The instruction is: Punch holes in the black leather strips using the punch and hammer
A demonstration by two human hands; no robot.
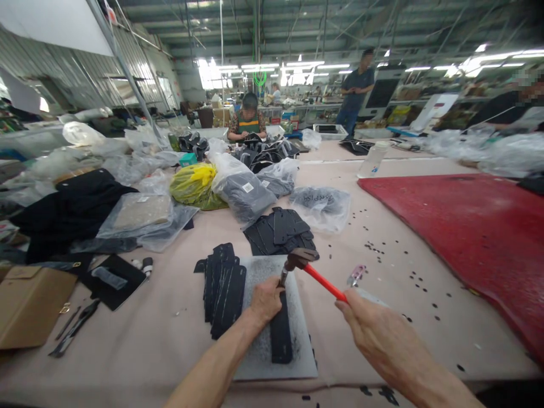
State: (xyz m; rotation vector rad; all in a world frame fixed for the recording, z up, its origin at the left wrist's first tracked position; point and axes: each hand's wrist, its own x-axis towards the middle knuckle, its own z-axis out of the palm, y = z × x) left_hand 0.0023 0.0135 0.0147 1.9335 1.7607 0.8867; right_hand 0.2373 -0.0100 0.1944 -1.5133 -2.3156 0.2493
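Observation:
My left hand point(267, 299) is closed around a metal hole punch point(283, 276), held near the upper end of a black strip point(281, 334). The strip lies on a pale, speckled board point(302, 317). In my right hand point(361, 323) is a hammer point(325, 281) with an orange-red handle. Its dark head is at the top of the punch; whether they touch I cannot tell. A stack of black cut pieces point(223, 294) lies left of my left hand, partly on the board. Beyond the board is another pile of black pieces point(278, 231).
Small black discs point(376, 247) are scattered on the table to the right, near a pink-handled tool point(356, 275). A red sheet point(459, 226) covers the right side. Plastic-bagged goods point(244, 190) stand behind. At left are a brown box point(36, 303) and a black tool point(76, 327).

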